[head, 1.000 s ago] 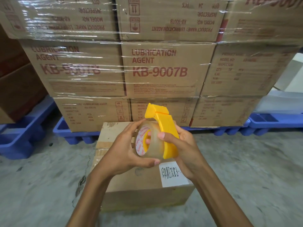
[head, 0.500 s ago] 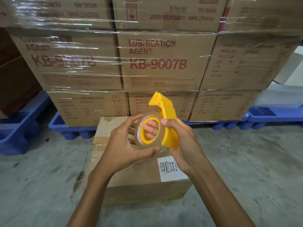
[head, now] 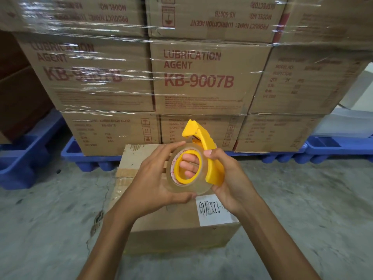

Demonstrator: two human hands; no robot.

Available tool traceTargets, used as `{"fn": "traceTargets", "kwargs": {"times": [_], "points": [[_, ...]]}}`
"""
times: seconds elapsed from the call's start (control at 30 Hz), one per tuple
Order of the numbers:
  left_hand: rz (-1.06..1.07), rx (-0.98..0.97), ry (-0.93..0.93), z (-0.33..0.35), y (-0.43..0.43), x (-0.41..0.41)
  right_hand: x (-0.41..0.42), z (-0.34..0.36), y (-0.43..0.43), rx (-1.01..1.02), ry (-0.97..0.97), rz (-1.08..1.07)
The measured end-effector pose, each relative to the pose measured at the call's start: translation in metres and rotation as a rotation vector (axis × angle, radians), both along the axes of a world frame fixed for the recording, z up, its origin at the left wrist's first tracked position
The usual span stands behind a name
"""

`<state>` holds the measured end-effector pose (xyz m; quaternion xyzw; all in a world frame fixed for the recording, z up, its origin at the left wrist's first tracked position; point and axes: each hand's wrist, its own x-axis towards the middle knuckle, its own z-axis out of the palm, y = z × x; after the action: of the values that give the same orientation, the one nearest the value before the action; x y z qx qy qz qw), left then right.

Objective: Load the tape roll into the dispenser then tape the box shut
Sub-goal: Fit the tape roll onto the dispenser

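A clear tape roll (head: 198, 186) sits on the yellow hub of a yellow tape dispenser (head: 210, 150), held above a brown cardboard box (head: 177, 225) on the floor. My left hand (head: 153, 178) cups the roll's left and lower rim, thumb under it. My right hand (head: 232, 176) grips the dispenser from the right, with its fingers showing through the hub's hole. The dispenser's cutter end points up and to the left. The box carries a white label (head: 214, 212) on its top right; its flaps lie closed.
A stack of shrink-wrapped cartons (head: 201, 77) marked "LUBRICATION AGENT KB-9007B" stands close behind the box on blue plastic pallets (head: 90, 158). Another blue pallet (head: 22, 168) and brown cartons are at the left. Grey concrete floor (head: 302, 209) surrounds the box.
The roll and dispenser have turned so the hub's open face points toward me. My right fingers now show through the hub, and the roll sits further onto it.
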<state>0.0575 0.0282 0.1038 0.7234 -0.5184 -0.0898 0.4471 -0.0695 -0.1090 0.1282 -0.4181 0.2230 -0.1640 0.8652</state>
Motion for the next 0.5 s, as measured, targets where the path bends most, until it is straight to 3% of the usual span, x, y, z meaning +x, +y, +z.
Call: {"fn": "traceTargets", "kwargs": {"times": [0.17, 0.3, 0.5], "points": [[0.189, -0.035, -0.034, -0.009, -0.004, -0.006, 0.003, -0.002, 0.006, 0.055, -0.036, -0.011], [0.344, 0.002, 0.069, -0.014, -0.009, -0.017, 0.005, -0.007, 0.009, 0.003, -0.053, -0.048], [0.11, 0.154, 0.019, -0.01, 0.007, -0.006, -0.002, -0.007, -0.001, 0.007, 0.042, -0.017]]}}
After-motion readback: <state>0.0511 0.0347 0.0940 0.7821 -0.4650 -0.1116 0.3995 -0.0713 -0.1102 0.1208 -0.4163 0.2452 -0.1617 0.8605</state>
